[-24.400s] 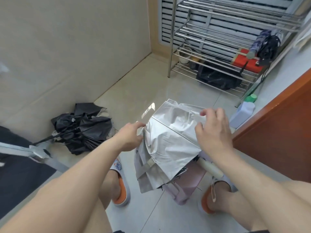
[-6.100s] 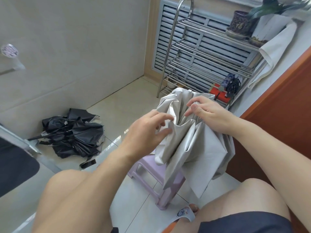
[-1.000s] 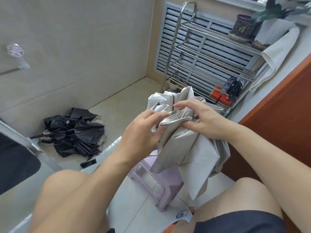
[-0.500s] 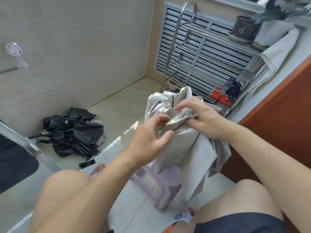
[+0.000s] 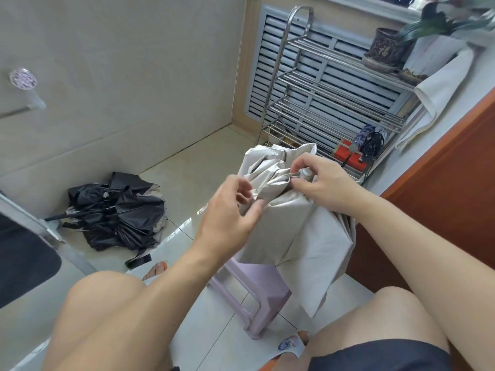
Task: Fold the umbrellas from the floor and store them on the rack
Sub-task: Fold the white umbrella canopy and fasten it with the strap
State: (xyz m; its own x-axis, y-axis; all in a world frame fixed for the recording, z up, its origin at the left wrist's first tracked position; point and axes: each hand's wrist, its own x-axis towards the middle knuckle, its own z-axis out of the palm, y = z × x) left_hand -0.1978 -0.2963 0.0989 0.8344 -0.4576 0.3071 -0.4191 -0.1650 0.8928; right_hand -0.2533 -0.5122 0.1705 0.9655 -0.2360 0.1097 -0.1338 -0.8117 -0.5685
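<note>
- The silver umbrella is held in front of the person, its loose canopy hanging down over a lilac stool.
- The right hand has its fingers and thumb curled, pinching the gathered fabric around the pale cap at the umbrella's top.
- The left hand, just left of the right one and a little lower, pinches a fold of the same canopy between thumb and bent fingers.
- Well to the left of the left hand, a black umbrella lies crumpled and unfolded on the floor near the wall.
- Beyond the right hand stands the metal rack; on a lower shelf, a folded dark umbrella rests beside a red box.
- A potted plant sits at the rack's top right.
</note>
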